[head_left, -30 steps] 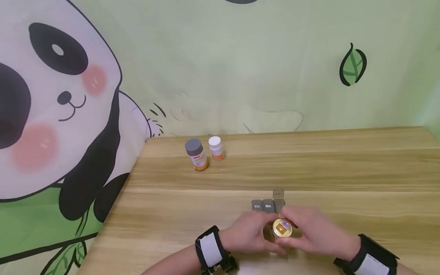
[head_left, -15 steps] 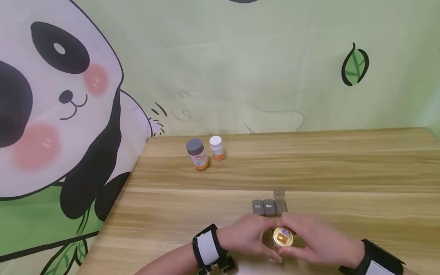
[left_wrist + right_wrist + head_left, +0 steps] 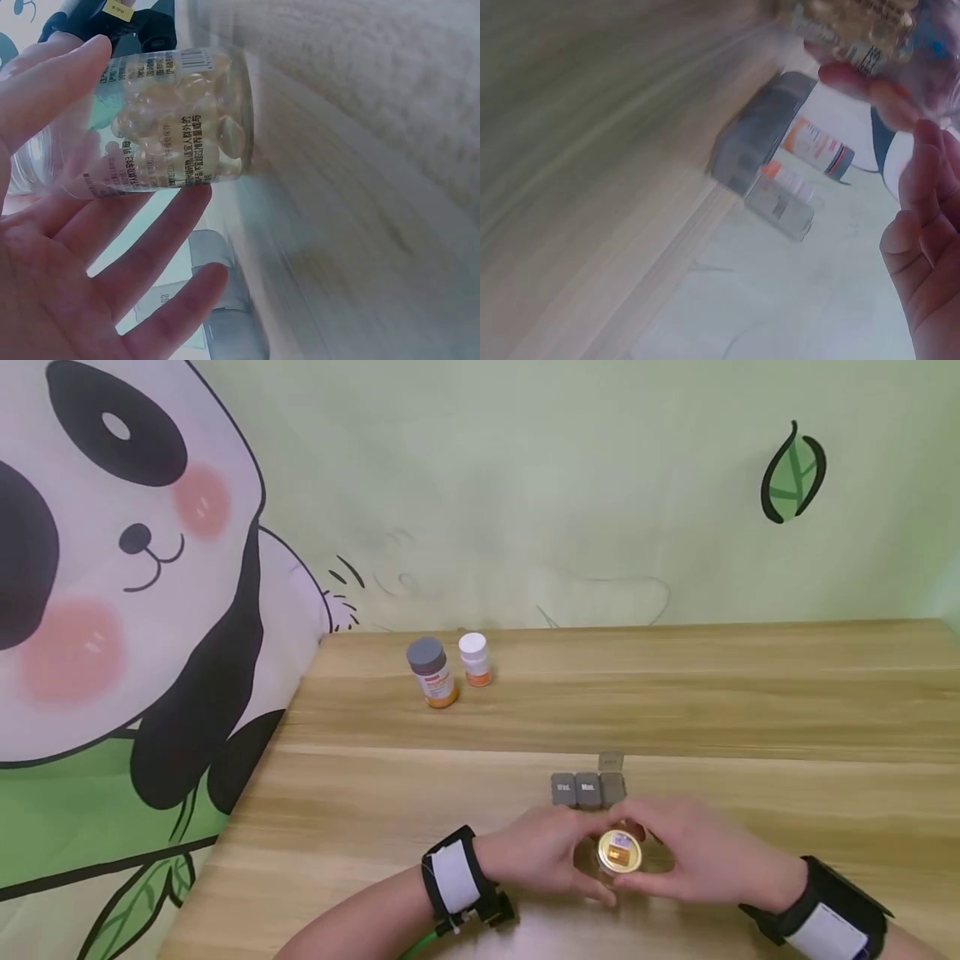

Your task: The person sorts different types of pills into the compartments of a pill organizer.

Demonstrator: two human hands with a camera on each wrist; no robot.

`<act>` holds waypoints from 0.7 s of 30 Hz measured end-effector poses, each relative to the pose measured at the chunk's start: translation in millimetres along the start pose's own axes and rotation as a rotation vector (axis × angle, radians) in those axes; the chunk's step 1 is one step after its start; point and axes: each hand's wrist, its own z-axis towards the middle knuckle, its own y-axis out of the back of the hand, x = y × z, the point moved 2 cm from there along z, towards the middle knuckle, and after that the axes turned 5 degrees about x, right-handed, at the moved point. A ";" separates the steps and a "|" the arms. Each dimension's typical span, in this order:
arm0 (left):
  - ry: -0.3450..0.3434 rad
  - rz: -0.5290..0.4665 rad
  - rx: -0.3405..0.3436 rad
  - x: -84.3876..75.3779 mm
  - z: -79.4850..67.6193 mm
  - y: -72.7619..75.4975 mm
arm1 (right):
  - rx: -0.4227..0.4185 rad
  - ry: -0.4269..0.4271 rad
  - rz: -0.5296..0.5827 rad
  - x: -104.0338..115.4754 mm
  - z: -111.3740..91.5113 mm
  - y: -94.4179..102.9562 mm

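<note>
Jar [image 3: 619, 852], gold-topped, is upright in the head view, nearer than the grey pill box [image 3: 588, 789], thumbs and fingers of left grip [image 3: 536, 856] and right grip [image 3: 708, 858] clamped about it; its top mostly hides the body. Left wrist view: clear, probably stiff, light, slick walls, best held mid-body; capsules [image 3: 217, 139] may rattle. Right wrist view: blurred, cropped jar, right-finger contact unclear.
</note>
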 end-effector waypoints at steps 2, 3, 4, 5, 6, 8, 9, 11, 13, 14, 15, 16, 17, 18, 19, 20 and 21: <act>0.008 0.006 0.005 -0.2 1.0 1.7 | -0.008 -0.025 -0.034 -2.1 -2.8 4.2; 0.019 0.010 0.007 -0.3 1.1 1.9 | -0.007 -0.045 -0.050 -3.0 -4.4 6.0; 0.025 0.011 0.009 -0.4 0.9 2.0 | -0.006 -0.060 -0.067 -4.0 -6.2 7.7; 0.030 0.010 0.008 -0.6 0.3 1.4 | -0.003 -0.074 -0.076 -4.7 -8.0 8.6; 0.041 0.010 0.008 -0.9 -0.3 0.8 | 0.001 -0.089 -0.087 -5.5 -9.8 9.4; 0.059 0.012 0.002 -0.8 -1.2 0.7 | 0.014 -0.114 -0.102 -7.9 -12.1 11.6; 0.064 0.014 -0.002 -0.8 -1.3 0.7 | 0.015 -0.125 -0.110 -8.9 -13.6 13.1; 0.080 0.018 -0.011 -0.8 -1.2 0.4 | 0.001 -0.148 -0.123 -9.3 -16.9 16.5; 0.097 0.031 -0.027 -1.1 -0.5 0.0 | -0.024 -0.182 -0.130 -6.9 -20.2 19.0; 0.104 0.036 -0.038 -1.2 -0.3 -0.3 | -0.043 -0.197 -0.137 -4.7 -21.4 19.4; 0.111 0.040 -0.049 -1.4 -0.2 -0.5 | -0.061 -0.217 -0.146 -1.7 -22.0 19.2; 0.115 0.042 -0.056 -1.8 0.2 -1.0 | -0.078 -0.242 -0.157 2.0 -22.5 18.3; 0.118 0.048 -0.064 -2.2 0.4 -1.4 | -0.094 -0.263 -0.166 5.8 -22.1 16.6; 0.118 0.055 -0.073 -2.6 0.5 -1.6 | -0.107 -0.283 -0.184 9.4 -20.8 14.4; 0.118 0.060 -0.080 -2.6 0.5 -1.9 | -0.118 -0.302 -0.204 12.8 -18.9 12.0; 0.118 0.062 -0.086 -2.8 0.5 -2.0 | -0.129 -0.316 -0.221 15.6 -16.4 9.5; 0.118 0.066 -0.089 -2.9 0.5 -2.2 | -0.132 -0.331 -0.235 17.8 -13.7 7.1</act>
